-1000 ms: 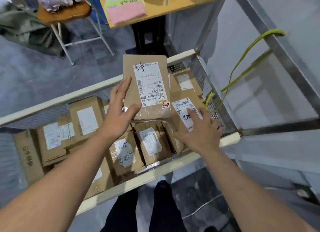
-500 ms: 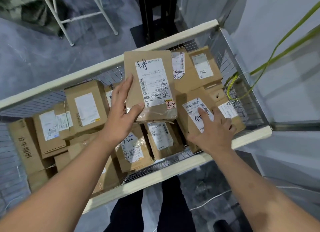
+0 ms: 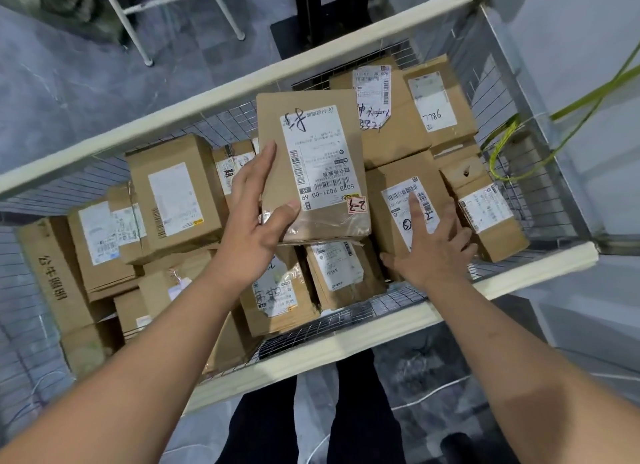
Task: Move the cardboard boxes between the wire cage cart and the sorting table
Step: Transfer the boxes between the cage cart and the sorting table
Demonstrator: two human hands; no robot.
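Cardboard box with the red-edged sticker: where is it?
Head view, centre: brown cardboard box held in the left hand over the wire cage cart, left of the labelled box under the right hand.

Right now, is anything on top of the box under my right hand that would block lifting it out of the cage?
Nothing visible lies on the brown labelled cardboard box under the right hand. The flat taped cardboard box in the left hand only borders its left edge.
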